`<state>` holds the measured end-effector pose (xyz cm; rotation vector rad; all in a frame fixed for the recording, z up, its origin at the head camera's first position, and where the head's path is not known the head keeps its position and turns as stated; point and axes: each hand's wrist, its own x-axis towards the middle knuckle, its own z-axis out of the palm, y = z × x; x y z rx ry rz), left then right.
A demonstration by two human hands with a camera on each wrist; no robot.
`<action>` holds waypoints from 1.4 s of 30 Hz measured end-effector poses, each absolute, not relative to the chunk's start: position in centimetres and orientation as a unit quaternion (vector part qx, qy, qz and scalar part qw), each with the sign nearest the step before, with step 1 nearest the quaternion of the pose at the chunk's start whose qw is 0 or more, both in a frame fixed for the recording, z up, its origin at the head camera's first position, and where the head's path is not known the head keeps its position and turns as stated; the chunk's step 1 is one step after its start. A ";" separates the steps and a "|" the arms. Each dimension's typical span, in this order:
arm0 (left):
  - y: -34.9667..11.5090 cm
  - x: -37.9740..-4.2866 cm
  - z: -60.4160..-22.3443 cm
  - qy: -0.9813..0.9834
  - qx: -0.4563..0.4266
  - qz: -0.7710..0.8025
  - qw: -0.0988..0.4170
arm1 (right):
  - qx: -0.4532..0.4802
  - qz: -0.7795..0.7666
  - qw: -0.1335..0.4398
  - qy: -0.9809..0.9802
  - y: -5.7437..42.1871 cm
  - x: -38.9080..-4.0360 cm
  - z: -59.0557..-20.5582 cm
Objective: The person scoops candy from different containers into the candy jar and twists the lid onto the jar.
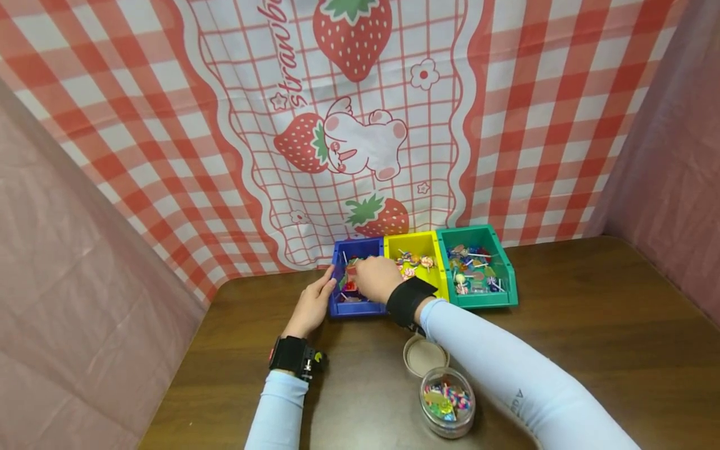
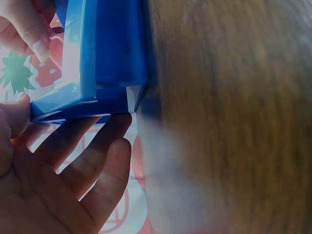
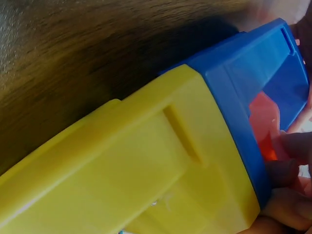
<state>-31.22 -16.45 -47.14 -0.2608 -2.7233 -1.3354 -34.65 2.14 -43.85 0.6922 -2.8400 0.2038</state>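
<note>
The left hand [image 1: 311, 306] grips the left wall of a blue bin [image 1: 357, 309], its thumb at the rim and its fingers along the outside in the left wrist view. Inside that bin the right hand [image 1: 378, 279] reaches down with curled fingers. It pinches a pinkish-red translucent piece [image 3: 263, 117], whose exact kind I cannot tell; the hand and the bin wall partly hide it. Small colourful candy-like pieces [image 1: 350, 285] lie around it in the bin.
A yellow bin [image 1: 413, 236] with small lollipops and a green bin [image 1: 478, 301] of mixed pieces adjoin the blue one. Nearer stand a round beige lid [image 1: 426, 356] and a clear jar [image 1: 448, 430] containing colourful pieces. A strawberry-patterned cloth [image 1: 433, 119] hangs behind the wooden table [image 1: 590, 325].
</note>
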 end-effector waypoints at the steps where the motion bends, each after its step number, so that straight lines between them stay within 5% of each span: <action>1: -16.5 -31.2 -47.1 -0.894 -0.085 -0.438 0.048 | 0.234 0.076 0.105 -0.964 2.2 -34.6 -43.7; 23: -16.3 -31.1 -47.1 -0.891 -0.085 -0.443 0.049 | 0.276 0.089 0.132 -0.948 3.7 -33.8 -43.9; 42: -16.3 -31.1 -47.3 -0.891 -0.084 -0.443 0.050 | 0.221 0.200 0.027 -0.954 4.1 -34.6 -42.7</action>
